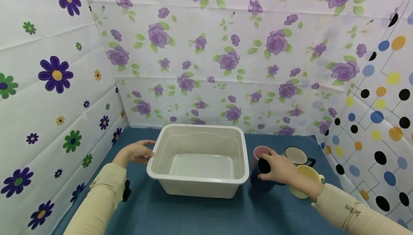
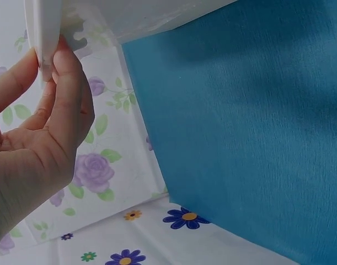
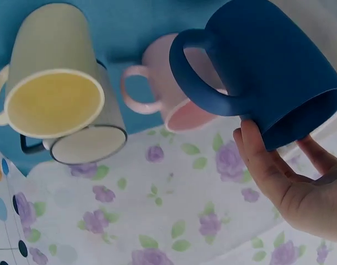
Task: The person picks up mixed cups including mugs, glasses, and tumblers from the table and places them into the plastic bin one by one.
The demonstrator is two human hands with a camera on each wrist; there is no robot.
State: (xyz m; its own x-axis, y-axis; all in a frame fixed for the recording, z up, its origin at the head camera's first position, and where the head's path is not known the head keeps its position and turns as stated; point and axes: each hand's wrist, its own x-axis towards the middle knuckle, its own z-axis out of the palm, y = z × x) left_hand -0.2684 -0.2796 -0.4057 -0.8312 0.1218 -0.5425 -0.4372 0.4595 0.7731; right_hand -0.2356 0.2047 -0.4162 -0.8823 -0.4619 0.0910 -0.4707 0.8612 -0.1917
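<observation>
A cream plastic basin (image 1: pixel 196 188) stands on the blue tabletop. My left hand (image 1: pixel 138 152) pinches its left rim between thumb and fingers, which the left wrist view shows close up at the rim (image 2: pixel 44 38). To the right of the basin, my right hand (image 1: pixel 280 167) grips a dark blue mug (image 3: pixel 267 61) near its mouth, thumb on one side and fingers on the other. The mug's handle points away from the basin, toward the other mugs. Just behind it is a pink mug (image 1: pixel 262 151), partly hidden by the hand and the blue mug.
A white mug with a black rim and handle (image 1: pixel 296 155) stands at the back right. In front of it is a pale yellow mug (image 1: pixel 308 172), partly covered by my right wrist. Patterned cloth walls (image 1: pixel 206 66) enclose the blue table (image 1: pixel 193 217) at the back and sides.
</observation>
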